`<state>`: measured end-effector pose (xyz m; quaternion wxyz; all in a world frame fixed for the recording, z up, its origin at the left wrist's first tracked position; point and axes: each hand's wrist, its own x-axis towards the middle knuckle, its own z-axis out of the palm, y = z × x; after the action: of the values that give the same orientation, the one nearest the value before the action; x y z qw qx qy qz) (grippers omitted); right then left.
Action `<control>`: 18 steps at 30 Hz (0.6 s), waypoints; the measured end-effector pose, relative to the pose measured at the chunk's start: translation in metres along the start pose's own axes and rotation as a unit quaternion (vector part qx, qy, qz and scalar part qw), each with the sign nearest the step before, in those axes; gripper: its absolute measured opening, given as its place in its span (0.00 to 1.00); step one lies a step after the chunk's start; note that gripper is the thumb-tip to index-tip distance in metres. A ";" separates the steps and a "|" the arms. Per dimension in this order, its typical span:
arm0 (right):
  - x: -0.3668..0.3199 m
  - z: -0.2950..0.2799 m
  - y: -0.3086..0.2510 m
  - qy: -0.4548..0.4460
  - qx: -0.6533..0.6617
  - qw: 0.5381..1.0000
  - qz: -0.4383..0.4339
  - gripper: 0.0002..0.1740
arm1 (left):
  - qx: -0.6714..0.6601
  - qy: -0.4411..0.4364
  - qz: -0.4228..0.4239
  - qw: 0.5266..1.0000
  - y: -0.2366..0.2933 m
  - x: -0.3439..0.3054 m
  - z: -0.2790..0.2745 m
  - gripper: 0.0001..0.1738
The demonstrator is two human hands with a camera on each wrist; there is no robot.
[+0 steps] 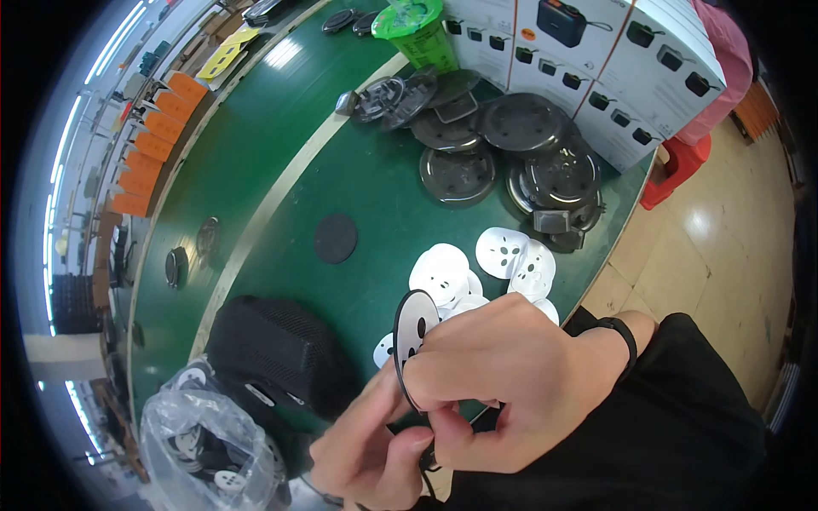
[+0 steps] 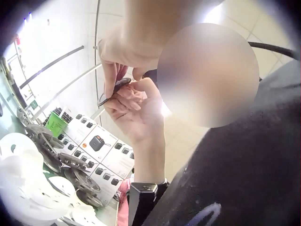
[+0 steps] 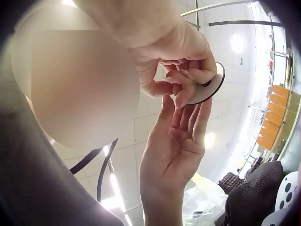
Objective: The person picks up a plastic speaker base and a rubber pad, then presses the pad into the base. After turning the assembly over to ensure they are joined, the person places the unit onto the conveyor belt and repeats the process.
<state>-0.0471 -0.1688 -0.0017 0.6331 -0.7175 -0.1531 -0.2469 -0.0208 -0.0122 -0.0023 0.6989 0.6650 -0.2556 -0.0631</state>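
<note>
A thin round disc (image 1: 412,322) with a white face, black rim and dark holes stands edge-up between both hands, above the green table. My right hand (image 1: 511,375) grips its near side with curled fingers, partly covering the white face. From the left, my left hand (image 1: 366,451) holds the disc's lower edge, fingers along its back and thumb close to the right fingertips. In the right wrist view the left hand (image 3: 171,155) reaches up to the disc (image 3: 209,89) from below. Loose white discs (image 1: 440,274) with holes lie on the table just beyond the hands.
Dark translucent round covers (image 1: 457,176) are piled near printed white boxes (image 1: 562,51) and a green cup (image 1: 417,38). A black disc (image 1: 336,238) lies mid-table. At left are a black mesh-covered case (image 1: 277,349) and a clear plastic bag (image 1: 209,443) holding discs. A red stool (image 1: 682,166) stands beyond the table edge.
</note>
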 end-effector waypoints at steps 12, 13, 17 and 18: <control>-0.004 -0.069 0.017 -0.058 0.281 0.935 0.210 0.04 | -0.122 0.016 -0.202 0.972 -0.014 0.038 -0.035 0.08; -0.008 -0.074 0.018 -0.042 0.266 0.949 0.167 0.04 | -0.133 0.013 -0.216 0.967 -0.014 0.039 -0.041 0.08; -0.009 -0.079 0.026 -0.140 -0.136 0.976 -0.101 0.05 | -0.129 0.044 -0.198 0.971 -0.012 0.041 -0.056 0.08; -0.006 -0.071 0.025 -0.181 -0.278 0.931 -0.153 0.08 | -0.126 0.051 -0.194 0.971 -0.012 0.041 -0.058 0.08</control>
<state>-0.0502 -0.2416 -0.0203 0.3244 -0.8652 -0.2980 -0.2397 0.0435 0.0209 -0.0019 0.7638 0.6106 -0.0751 -0.1952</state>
